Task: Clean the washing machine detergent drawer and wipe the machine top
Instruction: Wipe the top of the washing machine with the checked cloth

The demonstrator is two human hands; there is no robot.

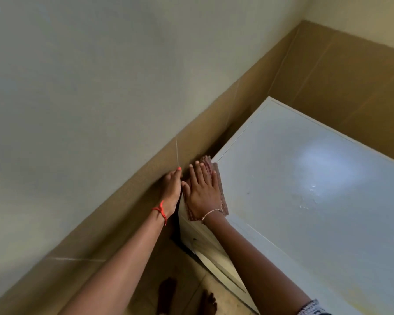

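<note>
A person's right hand is pressing a reddish cloth flat, fingers straight, onto the washing machine top at its nine o'clock edge. The left hand is reaching into the gap at the cloth's nine o'clock; its fingers are hidden, grip unclear. Wet streaks are glistening toward three o'clock, suggesting wiping is underway; the detergent drawer is showing nowhere.

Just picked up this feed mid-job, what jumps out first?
The right hand presses flat on a reddish-brown cloth at the left edge of the white machine top. The left hand, red thread at its wrist, sits between the machine and the brown tiled wall. Wet streaks glint further right on the top.
</note>
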